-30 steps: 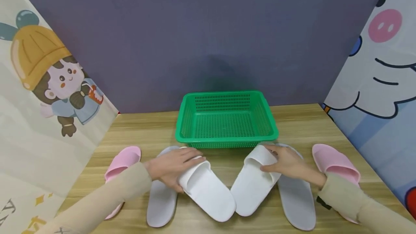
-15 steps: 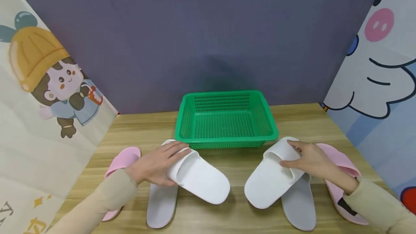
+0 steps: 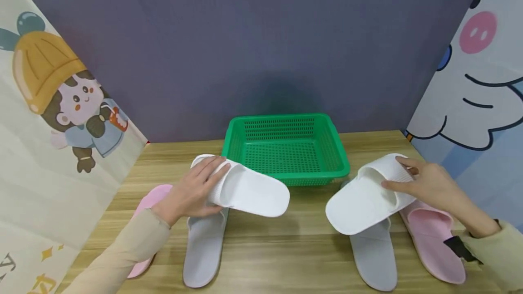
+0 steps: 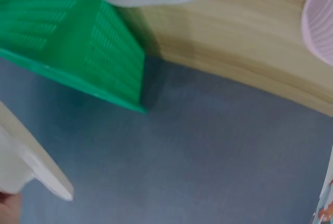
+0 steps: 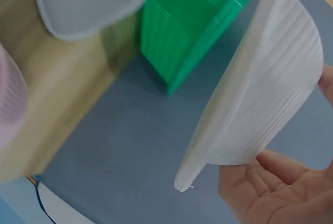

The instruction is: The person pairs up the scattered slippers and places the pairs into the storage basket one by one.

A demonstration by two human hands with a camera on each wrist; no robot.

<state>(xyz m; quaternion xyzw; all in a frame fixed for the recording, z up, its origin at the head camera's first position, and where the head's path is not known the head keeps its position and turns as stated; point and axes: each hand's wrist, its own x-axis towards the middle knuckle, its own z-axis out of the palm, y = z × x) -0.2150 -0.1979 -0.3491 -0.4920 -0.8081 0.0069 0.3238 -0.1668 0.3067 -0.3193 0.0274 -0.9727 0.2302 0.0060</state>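
My left hand [image 3: 192, 192] grips a white slipper [image 3: 257, 189] by its ribbed strap. The slipper's heel points right, and it hangs above the table over a grey slipper [image 3: 202, 255]. In the left wrist view only part of that white slipper [image 4: 26, 156] shows at the edge. My right hand [image 3: 435, 187] pinches the strap of a second white slipper [image 3: 359, 208], thumb on the inside. This one is raised and tilted, its heel toward the lower left, above another grey slipper [image 3: 373, 255]. From the right wrist, the white slipper [image 5: 260, 94] is seen edge-on.
A green mesh basket [image 3: 286, 177] stands between the hands at the back of the wooden table [image 3: 286, 248]. Pink slippers lie at the outer sides, one left [image 3: 155, 195] partly under my sleeve, one right [image 3: 437, 244]. A dark wall [image 3: 265, 49] rises behind.
Both white slippers have been lifted from the table and moved apart and farther back, the left one leftward, the right one rightward. Their heels were touching at first. The basket has stayed put.
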